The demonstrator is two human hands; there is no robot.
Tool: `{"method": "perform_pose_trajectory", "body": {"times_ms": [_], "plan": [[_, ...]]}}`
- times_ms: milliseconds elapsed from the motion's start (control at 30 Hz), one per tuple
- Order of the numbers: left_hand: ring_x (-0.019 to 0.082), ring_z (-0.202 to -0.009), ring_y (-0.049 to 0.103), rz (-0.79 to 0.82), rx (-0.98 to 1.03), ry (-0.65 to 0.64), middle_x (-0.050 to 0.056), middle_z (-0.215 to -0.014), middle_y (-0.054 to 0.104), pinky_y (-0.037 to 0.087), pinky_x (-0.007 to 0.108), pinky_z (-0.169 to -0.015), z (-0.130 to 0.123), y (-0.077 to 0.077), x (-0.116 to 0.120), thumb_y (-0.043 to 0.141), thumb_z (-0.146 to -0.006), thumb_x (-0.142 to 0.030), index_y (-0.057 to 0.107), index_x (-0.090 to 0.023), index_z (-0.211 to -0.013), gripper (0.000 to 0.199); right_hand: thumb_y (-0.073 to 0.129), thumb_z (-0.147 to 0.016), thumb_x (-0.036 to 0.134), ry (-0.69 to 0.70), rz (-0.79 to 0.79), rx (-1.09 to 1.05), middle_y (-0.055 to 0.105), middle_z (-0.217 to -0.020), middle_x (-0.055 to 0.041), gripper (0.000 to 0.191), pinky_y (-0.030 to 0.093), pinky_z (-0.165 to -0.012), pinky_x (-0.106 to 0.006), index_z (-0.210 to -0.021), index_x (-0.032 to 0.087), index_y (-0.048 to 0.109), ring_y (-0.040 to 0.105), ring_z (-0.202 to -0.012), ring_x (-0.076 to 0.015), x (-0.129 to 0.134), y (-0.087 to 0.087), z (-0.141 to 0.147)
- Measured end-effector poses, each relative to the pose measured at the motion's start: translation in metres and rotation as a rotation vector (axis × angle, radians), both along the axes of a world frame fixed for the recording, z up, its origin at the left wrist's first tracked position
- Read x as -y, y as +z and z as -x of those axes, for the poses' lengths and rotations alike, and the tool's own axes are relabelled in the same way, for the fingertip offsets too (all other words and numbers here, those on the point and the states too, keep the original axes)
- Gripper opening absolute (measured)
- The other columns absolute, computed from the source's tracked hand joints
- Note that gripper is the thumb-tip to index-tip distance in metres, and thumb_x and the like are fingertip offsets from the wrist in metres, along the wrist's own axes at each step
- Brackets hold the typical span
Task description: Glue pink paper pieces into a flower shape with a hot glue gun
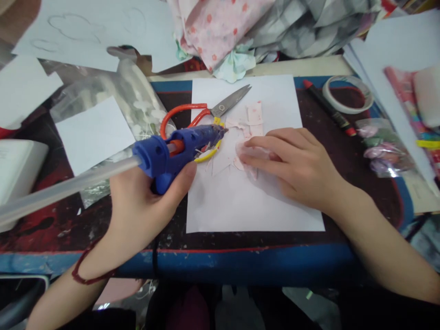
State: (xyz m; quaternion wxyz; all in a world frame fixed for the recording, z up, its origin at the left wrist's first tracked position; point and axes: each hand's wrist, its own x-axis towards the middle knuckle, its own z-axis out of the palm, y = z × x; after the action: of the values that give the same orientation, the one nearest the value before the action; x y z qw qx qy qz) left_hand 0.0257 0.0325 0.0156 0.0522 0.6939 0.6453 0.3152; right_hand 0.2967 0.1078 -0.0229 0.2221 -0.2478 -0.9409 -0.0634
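My left hand [147, 201] is wrapped round a blue hot glue gun [187, 149]. A long translucent glue stick [79, 185] runs out of its back end. The gun's nozzle points right, close to a pale pink, red-spotted cut piece of fabric [254, 114] on a white paper sheet [247, 208]. My right hand [297, 165] has its fingertips closed on the lower part of that piece; blur hides the exact grip. Scissors [223, 107] with orange and yellow handles lie behind the gun, blades toward the upper right.
At the right lie a roll of tape [364, 98], a red-and-black marker [328, 107] and a small clear bag of coloured bits [385, 146]. Crumpled spotted cloth [220, 27] is heaped at the back. White card [96, 135] rests on plastic bags at the left.
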Motion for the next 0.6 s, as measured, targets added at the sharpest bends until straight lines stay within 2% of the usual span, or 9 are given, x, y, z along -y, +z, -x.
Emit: {"method": "perform_pose_trajectory", "body": {"times_ms": [133,400,500,600], "plan": [[0.013,-0.047,0.051,-0.027,0.014,-0.027,-0.005,-0.046,0.05,0.038,0.029,-0.055,0.001,-0.0005,-0.0003,0.067,-0.087,-0.036,0.058,-0.022,-0.056,0.035,0.046,-0.097,0.007,-0.031,-0.026,-0.01,0.071,-0.125,-0.0012,0.035,0.045,-0.082,-0.038,-0.115,0.027,0.068,0.062,-0.107,-0.0228,0.0,-0.0001,-0.0004],[0.012,-0.048,0.049,-0.042,-0.005,-0.06,-0.003,-0.051,0.051,0.035,0.028,-0.052,0.0008,0.0003,-0.0011,0.066,-0.087,-0.037,0.054,-0.022,-0.051,0.041,0.045,-0.097,0.007,0.018,-0.009,-0.049,0.073,-0.119,-0.0049,0.033,0.046,-0.077,-0.04,-0.11,0.022,0.071,0.064,-0.103,-0.0253,-0.0009,-0.0009,-0.0002],[0.012,-0.046,0.047,-0.047,-0.018,-0.06,-0.004,-0.048,0.047,0.033,0.028,-0.052,0.0006,-0.0002,-0.0015,0.066,-0.087,-0.037,0.054,-0.022,-0.051,0.041,0.046,-0.097,0.008,0.019,0.046,-0.081,0.074,-0.12,-0.0022,0.034,0.049,-0.08,-0.04,-0.11,0.026,0.072,0.065,-0.108,-0.0241,-0.0007,-0.0005,-0.0014],[0.011,-0.048,0.047,-0.06,-0.013,-0.068,-0.003,-0.052,0.051,0.032,0.029,-0.052,0.0001,-0.0003,-0.002,0.066,-0.087,-0.036,0.054,-0.021,-0.051,0.04,0.046,-0.097,0.008,0.059,0.115,-0.08,0.075,-0.121,-0.0022,0.036,0.052,-0.084,-0.042,-0.114,0.027,0.072,0.067,-0.112,-0.0242,-0.0007,-0.0005,-0.0036]]}}
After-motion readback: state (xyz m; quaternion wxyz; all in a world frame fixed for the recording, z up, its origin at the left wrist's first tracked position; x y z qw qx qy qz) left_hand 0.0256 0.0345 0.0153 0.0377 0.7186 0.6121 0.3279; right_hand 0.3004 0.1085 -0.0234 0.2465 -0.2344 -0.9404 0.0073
